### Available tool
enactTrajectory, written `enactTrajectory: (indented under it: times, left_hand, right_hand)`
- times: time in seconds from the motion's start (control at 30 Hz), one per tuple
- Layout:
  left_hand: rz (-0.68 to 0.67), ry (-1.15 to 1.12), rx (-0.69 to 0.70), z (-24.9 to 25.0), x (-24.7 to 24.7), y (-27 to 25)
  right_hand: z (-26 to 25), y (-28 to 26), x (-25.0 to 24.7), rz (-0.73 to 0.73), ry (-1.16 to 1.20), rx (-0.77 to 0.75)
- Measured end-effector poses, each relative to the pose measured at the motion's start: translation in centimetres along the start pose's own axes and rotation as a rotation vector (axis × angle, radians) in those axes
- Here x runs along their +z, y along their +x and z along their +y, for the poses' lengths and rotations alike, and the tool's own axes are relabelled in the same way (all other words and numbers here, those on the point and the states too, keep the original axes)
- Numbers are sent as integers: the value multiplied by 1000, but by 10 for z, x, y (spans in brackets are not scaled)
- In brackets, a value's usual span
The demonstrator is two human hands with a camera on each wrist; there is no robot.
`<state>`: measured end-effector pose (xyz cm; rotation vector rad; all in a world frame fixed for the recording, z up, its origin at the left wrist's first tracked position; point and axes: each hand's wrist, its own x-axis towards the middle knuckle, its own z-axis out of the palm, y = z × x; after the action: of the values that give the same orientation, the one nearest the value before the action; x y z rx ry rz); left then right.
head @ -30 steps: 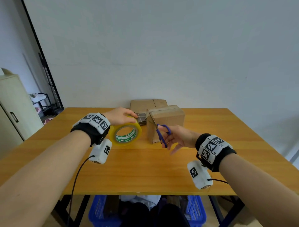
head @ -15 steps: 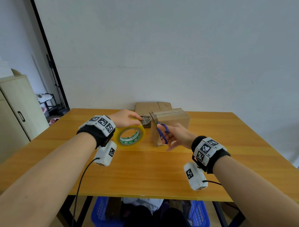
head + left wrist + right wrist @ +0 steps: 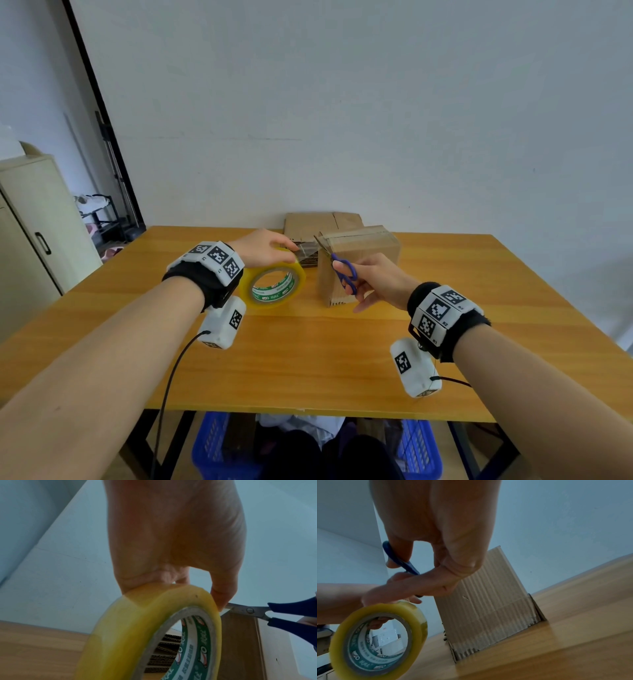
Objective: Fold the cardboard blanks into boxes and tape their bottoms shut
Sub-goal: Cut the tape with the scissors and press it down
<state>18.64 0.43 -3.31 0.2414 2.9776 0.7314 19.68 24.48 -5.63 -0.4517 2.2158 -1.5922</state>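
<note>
At the far middle of the bench (image 3: 308, 359), a folded cardboard box (image 3: 359, 263) is standing with its long axis running left to right and its taped face turned up. A strip of tape is stretching leftward from the box's top left corner to the tape roll (image 3: 274, 284), which is standing on edge, its hole facing the person. The left hand (image 3: 263, 248) is reaching forward, palm down, fingers curling over the roll's top. The right hand (image 3: 373, 281) is gripping blue scissors (image 3: 344, 274), blades parted and pointing up-left at the strip. Flat cardboard blanks (image 3: 322, 221) are lying behind, mostly hidden; whether the blades touch the tape is hard to make out.
</note>
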Motion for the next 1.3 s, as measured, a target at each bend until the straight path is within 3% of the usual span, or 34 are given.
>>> enactTrajectory:
  times: [0.33, 0.67, 0.9, 1.3]
  left_hand:
    - [-21, 17, -49, 1, -1, 3]
    - [-177, 28, -129, 20, -11, 8]
    - [-162, -37, -172, 19, -4, 10]
    - [-84, 21, -80, -1, -8, 0]
  right_hand:
    - [2, 2, 0, -9, -51, -17]
    - [0, 3, 4, -20, -32, -8]
    - [0, 5, 5, -22, -39, -17]
    - [5, 5, 0, -54, -68, -36]
